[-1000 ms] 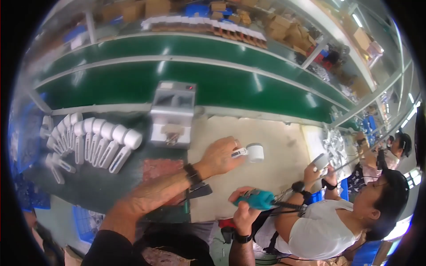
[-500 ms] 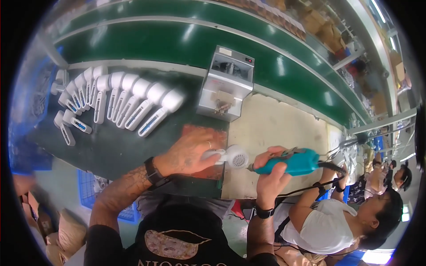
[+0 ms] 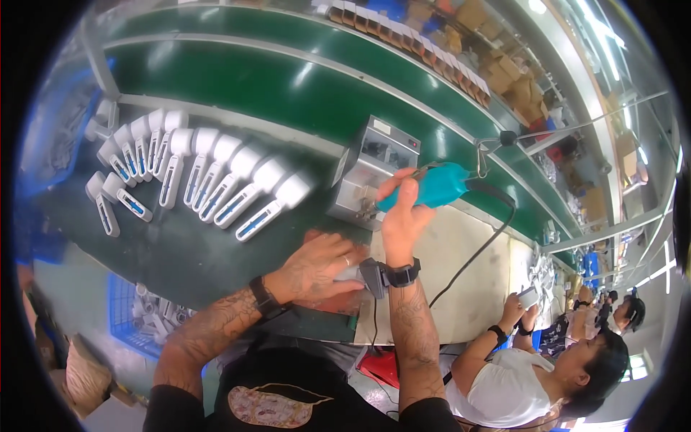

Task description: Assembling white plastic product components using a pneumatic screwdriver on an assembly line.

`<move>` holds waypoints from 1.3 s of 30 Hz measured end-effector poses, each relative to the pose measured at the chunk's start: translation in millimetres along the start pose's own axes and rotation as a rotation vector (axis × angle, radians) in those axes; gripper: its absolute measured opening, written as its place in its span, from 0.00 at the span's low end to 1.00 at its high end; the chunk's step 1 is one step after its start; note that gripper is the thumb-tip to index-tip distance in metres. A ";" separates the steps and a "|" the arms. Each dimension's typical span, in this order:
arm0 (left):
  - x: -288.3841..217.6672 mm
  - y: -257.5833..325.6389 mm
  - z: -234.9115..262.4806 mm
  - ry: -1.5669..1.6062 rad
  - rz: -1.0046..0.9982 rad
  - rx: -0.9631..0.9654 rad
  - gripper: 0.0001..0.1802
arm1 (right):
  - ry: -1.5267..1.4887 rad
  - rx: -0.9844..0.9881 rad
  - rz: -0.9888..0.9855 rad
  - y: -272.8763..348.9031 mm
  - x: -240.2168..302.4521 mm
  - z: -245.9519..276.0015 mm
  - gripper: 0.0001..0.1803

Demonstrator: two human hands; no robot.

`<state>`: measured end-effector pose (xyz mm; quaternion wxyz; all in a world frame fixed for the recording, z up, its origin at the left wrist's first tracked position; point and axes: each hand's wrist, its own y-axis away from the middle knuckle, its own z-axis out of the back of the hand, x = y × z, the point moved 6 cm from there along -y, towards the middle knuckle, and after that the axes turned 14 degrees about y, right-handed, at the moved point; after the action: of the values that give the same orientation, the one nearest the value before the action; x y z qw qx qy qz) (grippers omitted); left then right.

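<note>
My right hand [image 3: 404, 219] grips a teal electric screwdriver [image 3: 440, 185], raised in front of the grey screw feeder [image 3: 389, 147]; its tip is hidden by my fingers and the feeder. On a reddish-brown mat [image 3: 327, 318], my left hand [image 3: 317, 268] is closed over a white plastic part [image 3: 350, 274], mostly covered by the hand and by my right wrist. To the left, several white housings [image 3: 259, 219] lie in a curved row, each with a round head and a long slotted handle, many showing blue inside.
A beige sheet [image 3: 468, 252] covers the bench's right part. At lower left stands a blue crate [image 3: 129, 317] of parts. A green belt [image 3: 237, 75] with metal rails runs behind. A person in a white shirt [image 3: 515, 374] works at the right. The screwdriver's black cable [image 3: 497, 241] hangs over the bench.
My right hand has carried the screwdriver up and away from the white part to the screw feeder. My left hand has stayed on the part, whose round grille no longer shows.
</note>
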<state>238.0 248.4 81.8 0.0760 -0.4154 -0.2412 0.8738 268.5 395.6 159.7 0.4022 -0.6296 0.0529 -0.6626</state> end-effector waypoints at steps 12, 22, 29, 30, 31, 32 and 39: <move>-0.7 -2.2 -2.9 -0.016 0.048 -0.007 0.23 | -0.017 0.067 -0.223 46.1 15.4 27.9 0.24; 2.3 -5.7 -1.5 0.048 0.077 0.000 0.22 | -0.053 0.072 -0.253 74.5 14.5 48.9 0.35; 0.7 -4.0 -2.2 0.054 0.079 -0.018 0.21 | -0.061 0.085 -0.240 80.4 5.8 44.7 0.32; 0.8 -4.0 -2.8 0.058 0.069 -0.026 0.21 | -0.061 0.087 -0.242 80.9 4.3 44.6 0.32; 0.7 -3.7 -2.9 0.060 0.071 -0.024 0.21 | -0.098 0.095 -0.228 81.8 4.1 43.7 0.31; -0.2 -3.8 -2.5 0.049 0.072 -0.017 0.21 | -0.135 0.102 -0.215 82.8 3.7 43.0 0.29; -1.9 -4.4 -2.3 0.021 0.064 -0.003 0.22 | -0.159 0.118 -0.221 84.1 -2.3 38.8 0.27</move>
<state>240.6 252.5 84.0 0.0499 -0.4323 -0.2282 0.8709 341.4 357.5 117.2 0.3660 -0.6572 -0.0879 -0.6529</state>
